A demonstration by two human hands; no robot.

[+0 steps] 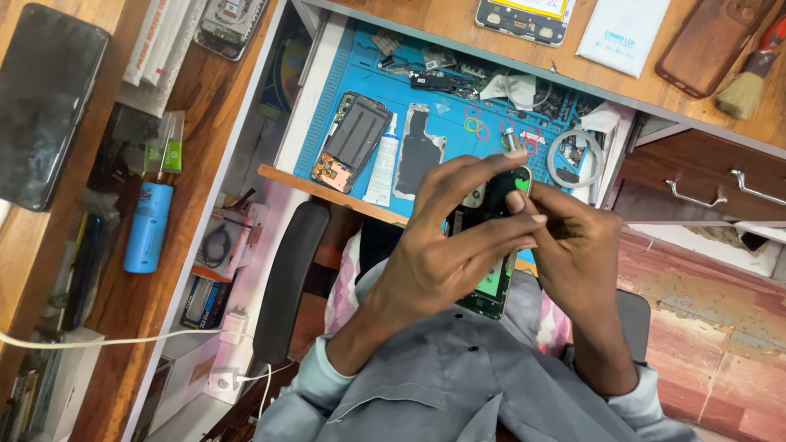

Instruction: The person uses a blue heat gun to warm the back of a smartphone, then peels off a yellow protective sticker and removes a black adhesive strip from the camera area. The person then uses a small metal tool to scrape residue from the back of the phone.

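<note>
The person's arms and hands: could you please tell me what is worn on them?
Both arms wear a grey-blue button-up shirt with long sleeves pushed back above the wrists, lighter cuffs showing at the folds. The left hand and right hand are bare: no gloves, and no rings or watch visible.

Counts around the blue repair mat

Two hands shared one opened phone (491, 245); the blue mat (458, 102) carried one disassembled phone (352, 139), one white tube (383, 160) and one silver back cover (419, 151); the desk (458, 20) held one brush (749, 78).
</note>
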